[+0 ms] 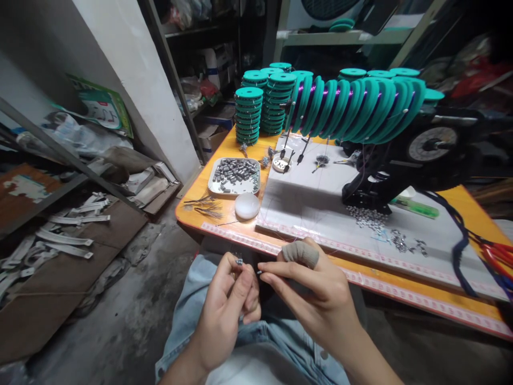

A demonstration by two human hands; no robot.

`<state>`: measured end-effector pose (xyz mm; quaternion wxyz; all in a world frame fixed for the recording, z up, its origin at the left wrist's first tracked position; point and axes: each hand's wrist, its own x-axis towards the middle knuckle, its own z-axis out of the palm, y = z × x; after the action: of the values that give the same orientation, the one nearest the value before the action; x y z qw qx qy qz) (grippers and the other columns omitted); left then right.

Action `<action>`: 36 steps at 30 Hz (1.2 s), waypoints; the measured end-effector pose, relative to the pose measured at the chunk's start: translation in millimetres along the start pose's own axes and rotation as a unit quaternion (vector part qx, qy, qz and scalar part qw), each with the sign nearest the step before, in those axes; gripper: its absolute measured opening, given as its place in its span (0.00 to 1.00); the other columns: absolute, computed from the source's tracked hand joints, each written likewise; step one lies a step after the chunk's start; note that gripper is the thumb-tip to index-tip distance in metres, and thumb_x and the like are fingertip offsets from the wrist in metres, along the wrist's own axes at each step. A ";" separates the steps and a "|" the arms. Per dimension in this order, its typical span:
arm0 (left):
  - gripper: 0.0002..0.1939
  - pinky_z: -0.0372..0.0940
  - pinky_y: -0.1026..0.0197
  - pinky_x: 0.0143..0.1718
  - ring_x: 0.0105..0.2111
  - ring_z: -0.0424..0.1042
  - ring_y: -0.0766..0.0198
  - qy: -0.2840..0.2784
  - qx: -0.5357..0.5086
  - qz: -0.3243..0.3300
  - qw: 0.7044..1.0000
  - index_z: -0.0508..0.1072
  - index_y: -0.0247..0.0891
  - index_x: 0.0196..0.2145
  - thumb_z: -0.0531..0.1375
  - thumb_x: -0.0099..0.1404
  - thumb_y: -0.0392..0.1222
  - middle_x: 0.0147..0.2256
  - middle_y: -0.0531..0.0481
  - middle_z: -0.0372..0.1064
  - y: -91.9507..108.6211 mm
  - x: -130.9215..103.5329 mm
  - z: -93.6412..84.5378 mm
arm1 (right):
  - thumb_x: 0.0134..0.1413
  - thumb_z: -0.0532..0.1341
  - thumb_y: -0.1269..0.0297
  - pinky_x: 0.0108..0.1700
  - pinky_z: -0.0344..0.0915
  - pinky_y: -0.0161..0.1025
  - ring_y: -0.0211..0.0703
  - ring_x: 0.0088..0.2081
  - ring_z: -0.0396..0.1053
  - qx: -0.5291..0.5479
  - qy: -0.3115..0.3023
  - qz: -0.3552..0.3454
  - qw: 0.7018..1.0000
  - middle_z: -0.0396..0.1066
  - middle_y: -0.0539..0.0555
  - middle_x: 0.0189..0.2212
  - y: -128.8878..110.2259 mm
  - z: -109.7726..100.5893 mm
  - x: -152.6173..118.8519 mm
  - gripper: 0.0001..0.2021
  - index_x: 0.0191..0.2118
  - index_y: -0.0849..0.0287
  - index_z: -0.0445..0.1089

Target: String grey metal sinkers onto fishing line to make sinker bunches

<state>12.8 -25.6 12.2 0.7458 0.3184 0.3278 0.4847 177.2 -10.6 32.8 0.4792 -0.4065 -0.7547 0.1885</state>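
The left hand pinches a small grey cluster above the lap; just beside it, the right hand narrows on a tiny pale-tipped piece. On the orange surface, a white tray holds dark grey cylinders; a round dish nearby contains tiny bits, too small to identify.

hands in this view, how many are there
2: the left hand, over light-blue denim clothing, with a tiny grey piece at its fingertips; the right hand, beside it, wearing a grey fabric finger sleeve. Fingers overlap; no third hand shows.
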 end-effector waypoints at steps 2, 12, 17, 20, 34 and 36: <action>0.15 0.49 0.73 0.20 0.19 0.47 0.75 -0.002 -0.003 -0.015 1.000 0.59 0.41 0.33 0.59 0.72 0.49 0.21 0.62 0.52 -0.2 -0.2 0.4 | 0.61 0.65 0.75 0.37 0.63 0.42 0.42 0.34 0.65 0.026 -0.002 0.005 1.000 0.69 0.51 0.31 1.3 0.4 0.6 0.10 0.44 0.54 0.78; 0.13 0.53 0.68 0.23 0.22 0.55 0.71 0.132 0.104 0.161 0.973 0.62 0.42 0.32 0.62 0.70 0.47 0.22 0.59 0.54 4.0 1.4 -1.9 | 0.55 0.63 0.77 0.32 0.59 0.40 0.42 0.31 0.61 -0.032 -0.018 -0.017 0.999 0.65 0.51 0.26 -2.7 -2.5 0.4 0.07 0.30 0.59 0.70; 0.12 0.53 0.69 0.21 0.20 0.54 0.72 0.146 0.097 0.185 0.967 0.62 0.42 0.32 0.62 0.70 0.44 0.23 0.60 0.56 15.9 4.7 -11.3 | 0.57 0.63 0.77 0.33 0.61 0.38 0.40 0.32 0.64 -0.038 -0.001 0.015 0.999 0.66 0.50 0.29 -2.6 -18.2 0.4 0.07 0.33 0.58 0.69; 0.12 0.55 0.68 0.21 0.20 0.55 0.76 0.062 0.104 0.097 0.988 0.63 0.40 0.33 0.60 0.71 0.45 0.31 0.55 0.64 9.4 1.7 -6.0 | 0.60 0.61 0.76 0.31 0.61 0.35 0.36 0.30 0.64 0.003 -0.022 0.043 0.999 0.66 0.48 0.28 -5.8 -15.8 1.0 0.06 0.36 0.57 0.69; 0.10 0.64 0.63 0.29 0.28 0.66 0.63 0.076 0.248 0.078 0.963 0.64 0.42 0.34 0.57 0.72 0.48 0.29 0.51 0.66 -9.2 -4.2 2.5 | 0.62 0.64 0.72 0.36 0.65 0.40 0.41 0.35 0.67 0.052 -0.019 0.060 0.997 0.70 0.51 0.31 -9.7 6.0 4.2 0.06 0.41 0.56 0.79; 0.06 0.66 0.59 0.34 0.34 0.70 0.57 0.106 0.325 0.104 0.934 0.65 0.43 0.36 0.57 0.71 0.44 0.33 0.48 0.69 -10.8 -5.3 1.1 | 0.61 0.64 0.73 0.35 0.64 0.40 0.41 0.34 0.66 0.043 -0.008 0.065 0.997 0.69 0.51 0.30 -10.8 7.7 4.1 0.06 0.38 0.57 0.78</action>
<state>17.5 -34.3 5.3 0.5079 0.5228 0.5093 0.4574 165.0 -13.0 38.9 0.4767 -0.4320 -0.7221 0.2545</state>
